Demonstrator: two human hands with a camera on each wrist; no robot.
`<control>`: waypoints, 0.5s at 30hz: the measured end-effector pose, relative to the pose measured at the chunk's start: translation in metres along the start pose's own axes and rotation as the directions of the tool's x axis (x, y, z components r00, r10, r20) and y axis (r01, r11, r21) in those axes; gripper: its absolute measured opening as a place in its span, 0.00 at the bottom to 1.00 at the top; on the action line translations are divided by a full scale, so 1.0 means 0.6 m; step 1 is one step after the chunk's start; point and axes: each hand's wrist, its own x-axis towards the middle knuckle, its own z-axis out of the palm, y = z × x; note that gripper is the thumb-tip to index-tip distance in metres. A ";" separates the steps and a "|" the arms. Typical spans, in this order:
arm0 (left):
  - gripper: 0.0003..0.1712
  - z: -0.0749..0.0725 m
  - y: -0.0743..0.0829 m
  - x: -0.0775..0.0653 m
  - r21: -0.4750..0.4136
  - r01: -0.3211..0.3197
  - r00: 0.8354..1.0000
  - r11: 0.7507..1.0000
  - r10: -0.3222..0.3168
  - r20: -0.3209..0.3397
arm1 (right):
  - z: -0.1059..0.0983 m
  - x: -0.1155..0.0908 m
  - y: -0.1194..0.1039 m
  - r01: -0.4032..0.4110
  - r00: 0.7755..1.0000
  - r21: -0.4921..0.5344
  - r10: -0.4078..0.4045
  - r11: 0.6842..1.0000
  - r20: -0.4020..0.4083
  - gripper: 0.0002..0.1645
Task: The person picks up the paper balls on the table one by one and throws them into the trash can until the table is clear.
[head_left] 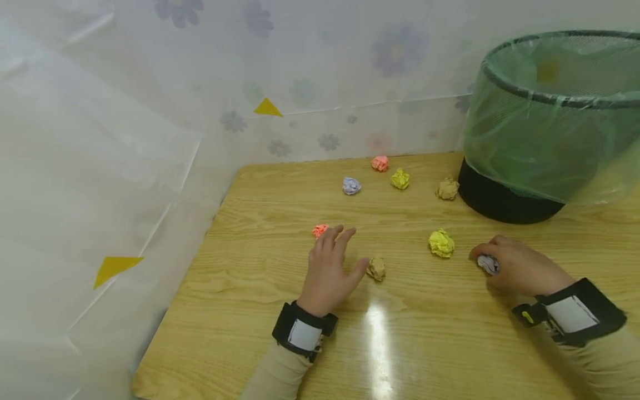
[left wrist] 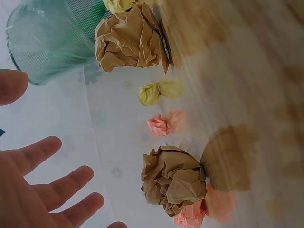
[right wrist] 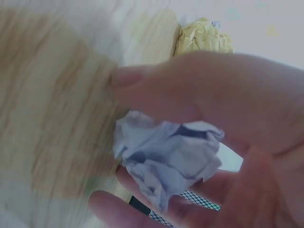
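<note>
My right hand [head_left: 525, 269] holds a crumpled pale lilac paper ball [head_left: 488, 264] low over the table; in the right wrist view the thumb lies along one side of the lilac ball [right wrist: 166, 156] and fingers curve behind it. Fingers spread, my left hand [head_left: 330, 272] hovers with nothing in its grasp. Its thumb tip is right at a brown paper ball [head_left: 376, 268], and its fingertips overlap a coral paper ball [head_left: 320, 230]. The left wrist view shows two large brown balls, one nearer the bin [left wrist: 130, 40] and another [left wrist: 173, 180] in front of a coral one.
A black mesh bin [head_left: 510, 194] with a green liner [head_left: 530, 139] stands at the back right. Around the wooden table [head_left: 240, 278] lie yellow balls [head_left: 442, 243], a brown ball [head_left: 447, 189], another lilac ball [head_left: 351, 185] and a pink ball [head_left: 380, 163]. Flowered sheeting [head_left: 320, 72] hangs behind.
</note>
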 end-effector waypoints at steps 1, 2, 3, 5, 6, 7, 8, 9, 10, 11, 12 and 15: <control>0.33 0.000 0.001 0.000 -0.001 0.003 1.000 1.000 -0.003 0.005 | 0.000 0.000 -0.001 0.001 1.000 0.002 -0.001 1.000 -0.001 0.25; 0.33 0.001 0.001 0.000 -0.002 0.005 1.000 1.000 -0.005 0.011 | -0.001 0.000 -0.002 0.000 1.000 0.004 0.000 1.000 0.000 0.24; 0.34 0.001 0.001 0.000 -0.003 0.007 1.000 1.000 -0.007 0.019 | -0.002 0.000 -0.003 -0.003 1.000 0.007 0.003 1.000 0.003 0.24; 0.34 0.002 0.003 0.000 0.001 0.010 0.999 1.000 -0.010 0.034 | -0.003 0.000 -0.006 -0.009 1.000 0.014 0.009 1.000 0.009 0.23; 0.34 0.002 0.003 0.000 0.005 0.010 0.999 1.000 -0.010 0.039 | -0.003 0.000 -0.007 -0.009 1.000 0.014 0.009 1.000 0.009 0.23; 0.34 0.002 0.004 0.000 0.011 0.009 0.999 1.000 -0.010 0.044 | -0.004 0.000 -0.008 -0.010 1.000 0.015 0.010 1.000 0.009 0.22; 0.34 0.003 0.004 0.000 0.017 0.008 0.999 1.000 -0.008 0.048 | -0.005 0.000 -0.009 -0.011 1.000 0.016 0.011 1.000 0.009 0.22; 0.34 0.004 0.005 0.000 0.025 0.005 0.999 1.000 -0.007 0.048 | -0.006 -0.001 -0.010 -0.013 1.000 0.018 0.013 1.000 0.009 0.22; 0.33 0.004 0.005 0.000 0.031 0.005 0.999 0.999 -0.007 0.049 | -0.007 -0.001 -0.011 -0.014 1.000 0.019 0.014 1.000 0.007 0.22; 0.33 0.005 0.005 0.000 0.037 0.006 0.999 0.999 -0.008 0.048 | -0.008 -0.002 -0.012 -0.013 1.000 0.019 0.013 1.000 0.004 0.22; 0.33 0.005 0.006 0.000 0.041 0.007 0.999 0.999 -0.009 0.047 | -0.009 -0.002 -0.014 -0.012 1.000 0.019 0.012 1.000 0.000 0.22; 0.32 0.006 0.007 -0.001 0.055 0.006 0.999 0.998 -0.009 0.049 | -0.016 -0.004 -0.020 -0.010 1.000 0.013 0.011 1.000 -0.023 0.21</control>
